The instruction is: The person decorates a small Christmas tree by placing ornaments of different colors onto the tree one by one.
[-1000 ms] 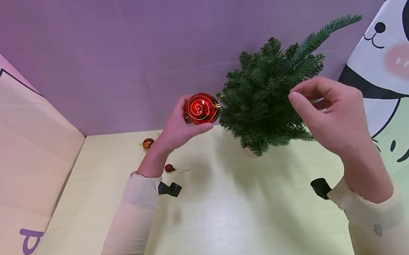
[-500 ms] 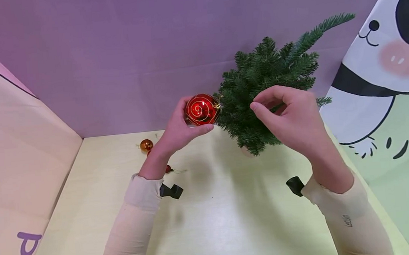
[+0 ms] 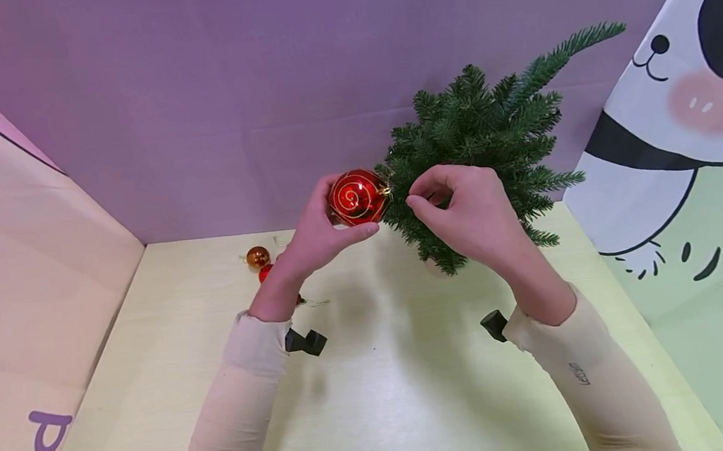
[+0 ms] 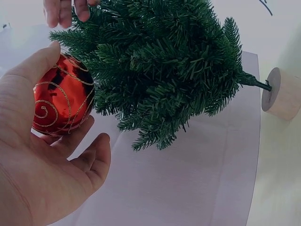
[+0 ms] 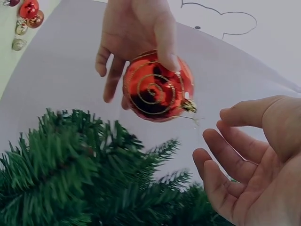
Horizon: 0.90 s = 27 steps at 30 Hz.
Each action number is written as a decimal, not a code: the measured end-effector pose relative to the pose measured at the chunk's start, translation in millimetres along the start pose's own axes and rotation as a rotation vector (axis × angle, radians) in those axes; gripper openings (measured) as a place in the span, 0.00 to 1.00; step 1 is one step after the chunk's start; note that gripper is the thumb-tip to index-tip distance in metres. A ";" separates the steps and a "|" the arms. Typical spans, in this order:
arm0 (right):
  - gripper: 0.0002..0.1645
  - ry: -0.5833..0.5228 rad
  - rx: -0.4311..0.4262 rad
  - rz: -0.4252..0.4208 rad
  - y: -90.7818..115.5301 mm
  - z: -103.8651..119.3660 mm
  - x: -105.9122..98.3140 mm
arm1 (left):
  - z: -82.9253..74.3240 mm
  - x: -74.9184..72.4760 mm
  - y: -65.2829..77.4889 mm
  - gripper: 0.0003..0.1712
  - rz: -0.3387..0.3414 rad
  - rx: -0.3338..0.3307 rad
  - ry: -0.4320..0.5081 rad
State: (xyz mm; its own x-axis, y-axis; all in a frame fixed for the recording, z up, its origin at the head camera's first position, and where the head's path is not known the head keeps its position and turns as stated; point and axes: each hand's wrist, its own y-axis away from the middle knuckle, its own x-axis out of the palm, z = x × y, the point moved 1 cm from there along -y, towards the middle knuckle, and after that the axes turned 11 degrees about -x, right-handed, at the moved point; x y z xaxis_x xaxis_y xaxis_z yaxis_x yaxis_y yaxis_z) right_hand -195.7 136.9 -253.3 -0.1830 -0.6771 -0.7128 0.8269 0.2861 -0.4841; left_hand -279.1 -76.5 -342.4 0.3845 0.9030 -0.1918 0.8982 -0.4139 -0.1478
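Left hand: raised (image 3: 318,236), thumb below and fingers behind, curved round the red ornament (image 3: 357,197).
Right hand: raised opposite (image 3: 469,210), palm turned inward, fingers loosely bent, a narrow gap between thumb and index; nothing shows between them.
Red ornament: in the left fingers, its gold cap (image 5: 189,105) facing the right fingertips, near but apart.
Tree: behind the right fingers (image 3: 469,132).
Left wrist view alone: the round base (image 4: 284,94) plainly, beyond the left fingertips.
Right wrist view alone: a glittery gold bauble (image 5: 19,44) beyond the left hand.
Since a second ago: right fingers have moved in toward the cap; left grip looks unchanged.
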 end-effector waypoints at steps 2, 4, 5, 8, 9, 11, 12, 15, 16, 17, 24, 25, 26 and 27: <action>0.04 0.017 -0.006 0.017 -2.4 -1.3 3.6 | 0.5 0.2 0.3 0.43 0.003 0.003 0.007; 0.04 0.033 -0.004 0.029 -4.7 -1.9 6.8 | 0.7 0.1 0.7 0.43 0.005 0.004 0.011; 0.05 0.041 -0.002 0.036 -5.8 -2.1 8.3 | 0.8 0.1 0.9 0.43 0.005 0.004 0.014; 0.05 0.060 0.012 0.057 -8.4 -2.7 13.0 | 0.7 0.1 1.8 0.43 0.006 0.004 0.021; 0.06 0.063 0.020 0.065 -9.0 -3.1 14.6 | 0.7 0.1 2.0 0.43 0.006 0.005 0.023; 0.07 0.073 0.031 0.079 -10.1 -4.0 17.7 | 0.8 0.5 2.4 0.43 0.005 0.004 0.029; 0.07 0.077 0.037 0.084 -10.5 -4.8 19.3 | 1.1 0.7 2.3 0.43 0.005 0.004 0.031; 0.09 0.082 0.041 0.086 -11.8 -7.0 23.4 | 1.7 1.1 2.0 0.42 0.002 0.004 0.036; 0.09 0.082 0.040 0.084 -12.1 -7.9 24.5 | 2.5 1.5 1.5 0.42 0.003 0.006 0.039; 0.10 0.080 0.041 0.080 -12.3 -8.7 25.5 | 3.5 2.2 0.9 0.42 0.008 0.010 0.044; 0.11 0.075 0.041 0.071 -13.7 -11.1 31.2 | 10.4 3.5 1.7 0.42 0.033 0.008 0.077; 0.11 0.076 0.035 0.072 -14.2 -10.8 32.1 | 10.6 3.0 2.5 0.42 0.030 0.009 0.076; 0.11 0.076 0.028 0.072 -14.7 -10.5 32.9 | 10.7 2.4 3.3 0.42 0.029 0.011 0.076; 0.11 0.077 0.020 0.073 -15.1 -10.3 34.0 | 10.8 1.8 3.8 0.42 0.028 0.015 0.076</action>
State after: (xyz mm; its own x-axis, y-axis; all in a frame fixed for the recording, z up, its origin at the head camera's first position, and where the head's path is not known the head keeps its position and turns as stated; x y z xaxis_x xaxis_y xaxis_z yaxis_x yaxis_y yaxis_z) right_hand -219.9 116.5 -275.4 -0.1616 -0.6007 -0.7829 0.8499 0.3185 -0.4198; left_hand -277.2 -77.7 -353.8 0.4250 0.8969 -0.1219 0.8839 -0.4403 -0.1578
